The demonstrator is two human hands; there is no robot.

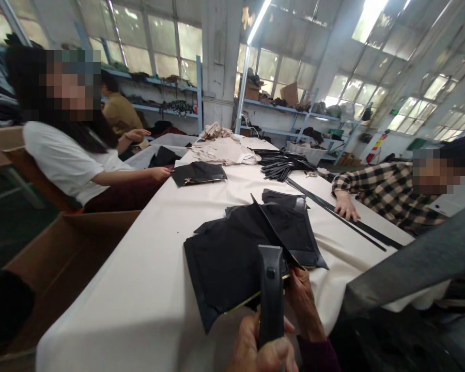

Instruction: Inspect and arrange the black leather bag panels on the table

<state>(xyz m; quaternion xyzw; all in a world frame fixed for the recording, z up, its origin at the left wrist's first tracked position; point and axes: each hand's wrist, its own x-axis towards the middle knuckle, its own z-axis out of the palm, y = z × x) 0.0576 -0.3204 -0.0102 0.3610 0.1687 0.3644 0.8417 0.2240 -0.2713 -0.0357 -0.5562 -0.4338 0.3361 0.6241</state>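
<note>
My left hand point(251, 343) is wrapped round a black handheld tool point(270, 289), long with a flat wide end and a small square button; its exact kind is not plain. Just beyond it, my right hand point(303, 292), below a purple sleeve, grips the near edge of a black zippered panel point(220, 258) beside its gold zip point(242, 304). Part of this panel stands up as a folded flap point(273, 227). Under and behind it lie further black panels point(294, 227). The tool hides some of the right hand's fingers.
A white-covered table point(132, 289) stretches ahead. At left a person point(70, 160) holds another black zippered piece point(199, 173); at right another person's hand point(346, 206) presses black strips point(372, 230). Beige pieces point(220, 150) lie farther back. A cardboard box point(81, 258) and a metal beam point(411, 268) flank the table.
</note>
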